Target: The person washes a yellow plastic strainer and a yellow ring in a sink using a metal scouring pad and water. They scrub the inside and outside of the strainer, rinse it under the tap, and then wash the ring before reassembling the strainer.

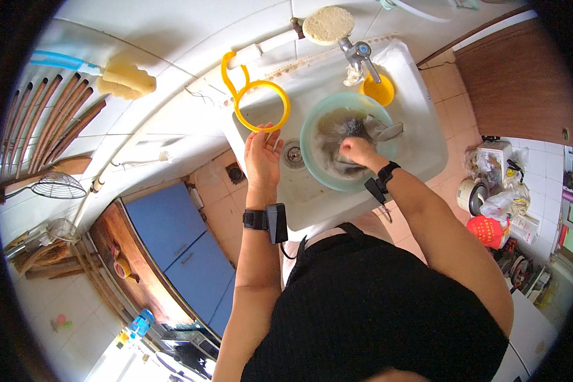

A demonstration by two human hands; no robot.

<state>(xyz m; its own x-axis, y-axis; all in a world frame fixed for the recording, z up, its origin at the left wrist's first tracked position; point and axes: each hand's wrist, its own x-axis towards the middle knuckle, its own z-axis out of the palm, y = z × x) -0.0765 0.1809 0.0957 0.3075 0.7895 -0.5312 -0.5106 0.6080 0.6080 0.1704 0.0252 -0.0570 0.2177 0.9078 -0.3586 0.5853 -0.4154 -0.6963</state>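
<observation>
My left hand is turned palm up, with its fingertips on the lower rim of a yellow plastic ring with a hook. The ring hangs over the left end of a white sink, left of its metal drain. Inside the sink sits a pale green basin of cloudy grey water. Over that water my right hand is curled; whether cloth is in its fingers cannot be seen. Dark, soaked cloth lies around it. Grey fabric sticks out toward the basin's right rim.
A tap projects over a yellow cup behind the basin. A loofah slice is by the wall pipe. On the left are a wire strainer and blue cabinet doors. A red bag is among clutter at right.
</observation>
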